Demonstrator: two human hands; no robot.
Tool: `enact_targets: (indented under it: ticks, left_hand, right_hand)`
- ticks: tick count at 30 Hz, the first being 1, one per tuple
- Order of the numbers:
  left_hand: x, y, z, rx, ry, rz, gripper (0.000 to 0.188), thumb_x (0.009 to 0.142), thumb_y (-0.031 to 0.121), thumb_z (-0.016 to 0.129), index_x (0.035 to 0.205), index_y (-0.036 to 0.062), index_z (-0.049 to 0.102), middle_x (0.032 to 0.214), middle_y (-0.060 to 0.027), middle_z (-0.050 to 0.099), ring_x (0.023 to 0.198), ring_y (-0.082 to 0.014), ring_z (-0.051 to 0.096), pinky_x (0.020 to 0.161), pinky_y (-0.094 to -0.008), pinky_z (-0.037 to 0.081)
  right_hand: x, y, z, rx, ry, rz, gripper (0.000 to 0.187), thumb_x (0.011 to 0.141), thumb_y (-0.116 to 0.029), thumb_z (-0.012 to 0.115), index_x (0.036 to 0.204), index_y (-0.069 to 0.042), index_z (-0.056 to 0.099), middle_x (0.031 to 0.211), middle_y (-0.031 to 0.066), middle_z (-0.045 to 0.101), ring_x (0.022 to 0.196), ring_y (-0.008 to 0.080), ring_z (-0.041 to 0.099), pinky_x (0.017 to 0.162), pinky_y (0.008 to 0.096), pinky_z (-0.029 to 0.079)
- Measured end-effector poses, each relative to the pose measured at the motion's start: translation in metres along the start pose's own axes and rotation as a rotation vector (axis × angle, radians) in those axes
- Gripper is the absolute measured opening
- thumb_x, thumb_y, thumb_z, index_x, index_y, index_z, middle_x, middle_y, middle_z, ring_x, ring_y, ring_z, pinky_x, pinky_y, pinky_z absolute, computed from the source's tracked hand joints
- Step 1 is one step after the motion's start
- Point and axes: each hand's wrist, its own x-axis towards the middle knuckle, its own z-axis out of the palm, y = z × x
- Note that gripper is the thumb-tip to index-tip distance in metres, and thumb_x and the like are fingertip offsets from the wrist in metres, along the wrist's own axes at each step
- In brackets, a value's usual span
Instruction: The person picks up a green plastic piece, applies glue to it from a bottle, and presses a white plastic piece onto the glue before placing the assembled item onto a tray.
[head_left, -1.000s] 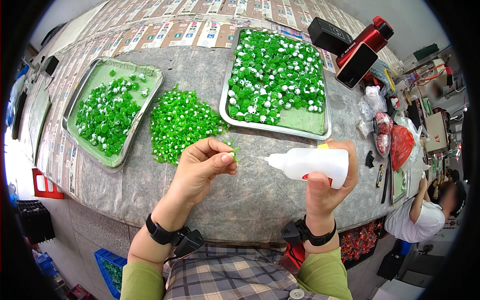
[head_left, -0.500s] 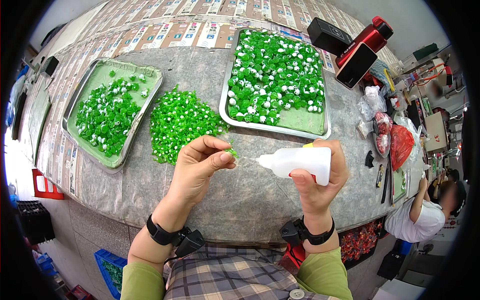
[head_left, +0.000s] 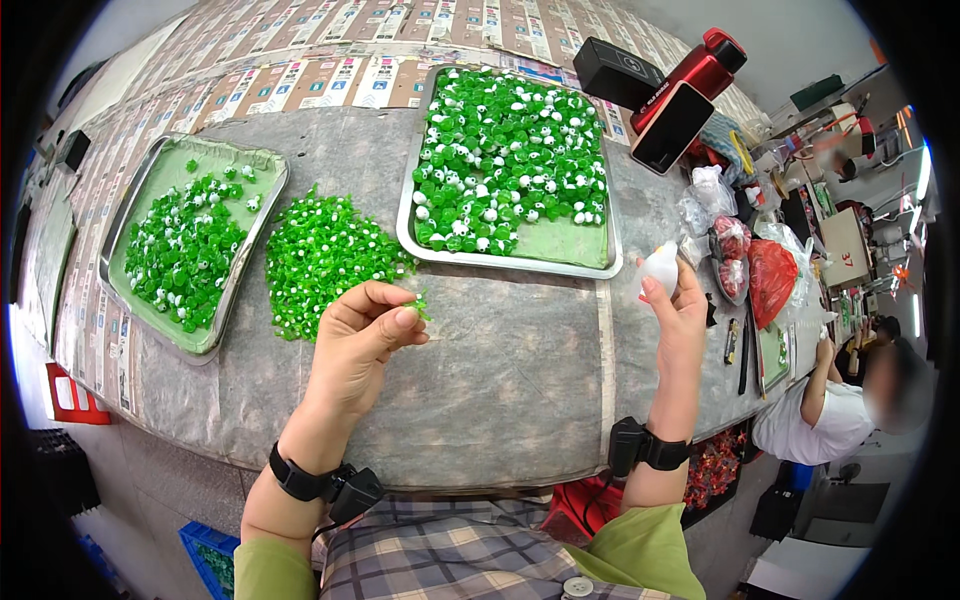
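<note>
My left hand (head_left: pixel 368 330) pinches a small green plastic piece (head_left: pixel 421 304) between thumb and fingertips, above the grey table covering. Off to the right, my right hand (head_left: pixel 672 300) grips a white squeeze bottle (head_left: pixel 659 268), which is tilted and partly hidden by the fingers. Just beyond my left hand lies a heap of small green pieces with white spots (head_left: pixel 330 255). A large metal tray (head_left: pixel 520 262) at the far middle holds many green pieces and white balls with dark marks. A second tray (head_left: pixel 268 212) at the left, lined in green, carries a smaller pile of similar pieces.
A phone (head_left: pixel 672 127) leans by a red bottle (head_left: pixel 690 80) and a black box (head_left: pixel 617 72) at the back right. Bags of red items (head_left: pixel 729 255) and a red plastic bag (head_left: pixel 772 280) lie along the right side. A person in white (head_left: pixel 815 420) works beyond.
My right hand has moved right with the squeeze bottle, away from the green piece, and the bottle has turned. My left hand still holds the piece. The view has shifted somewhat.
</note>
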Motion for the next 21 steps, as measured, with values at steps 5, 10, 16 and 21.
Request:
enact_targets:
  ticks: [5,10,16,21]
  left_hand:
    - [0.002,-0.001,0.000,-0.011,-0.008,-0.009,0.014,0.073,0.007,0.060,0.085,0.0031,0.054,0.073,-0.0050,0.058,0.065,-0.0125,0.056,0.062,-0.0255,0.048]
    - [0.003,-0.002,0.002,-0.006,0.000,-0.020,0.012,0.074,0.007,0.059,0.085,0.0030,0.054,0.074,-0.0041,0.057,0.066,-0.0122,0.056,0.062,-0.0260,0.048]
    - [-0.001,0.000,0.000,0.008,0.039,0.008,0.009,0.075,0.008,0.057,0.083,0.0043,0.053,0.072,-0.0031,0.056,0.063,-0.0108,0.055,0.058,-0.0235,0.048]
    - [0.002,0.001,0.003,-0.001,0.015,-0.008,0.010,0.075,0.008,0.058,0.084,0.0039,0.054,0.072,-0.0031,0.057,0.065,-0.0109,0.055,0.060,-0.0244,0.048]
  right_hand:
    - [-0.004,0.034,-0.026,-0.041,0.057,0.036,0.033,0.072,-0.001,0.056,0.102,0.001,0.041,0.101,0.0123,0.053,0.090,0.0152,0.051,0.077,0.0250,0.041]
    - [-0.004,0.005,-0.017,-0.887,0.491,-0.362,0.036,0.069,0.001,0.058,0.101,0.000,0.043,0.093,0.0094,0.055,0.079,0.0169,0.051,0.072,0.0253,0.041]
    - [0.023,-0.042,0.061,-0.641,-0.115,-0.418,0.016,0.070,-0.007,0.058,0.085,-0.002,0.055,0.073,0.0073,0.056,0.066,0.0171,0.054,0.057,0.0254,0.041]
    - [0.061,0.014,0.093,-0.892,-0.269,-0.424,0.015,0.067,-0.009,0.060,0.080,-0.004,0.055,0.072,0.0083,0.055,0.069,0.0233,0.055,0.062,0.0317,0.044]
